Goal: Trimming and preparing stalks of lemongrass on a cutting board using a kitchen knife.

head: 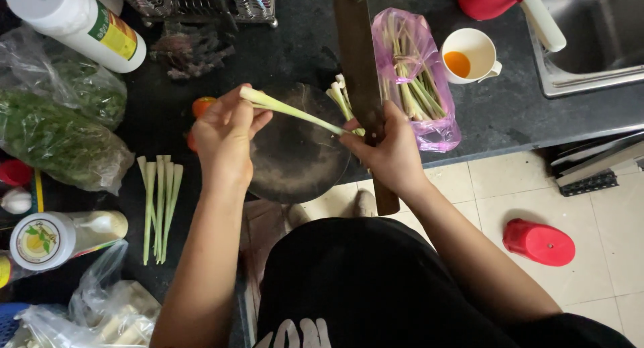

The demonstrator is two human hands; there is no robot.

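My left hand grips the thick pale end of a lemongrass stalk, held level above a round dark chopping board. My right hand pinches the stalk's thin green end and also holds a long cleaver, its blade pointing away from me and its handle sticking out below my hand. A few more stalks lie at the board's far edge, beside the blade.
Trimmed lemongrass stalks lie on the dark counter to the left. A pink bag of lemongrass and a white cup sit right, by a steel sink. Bagged greens, bottles and a red lid on the floor surround.
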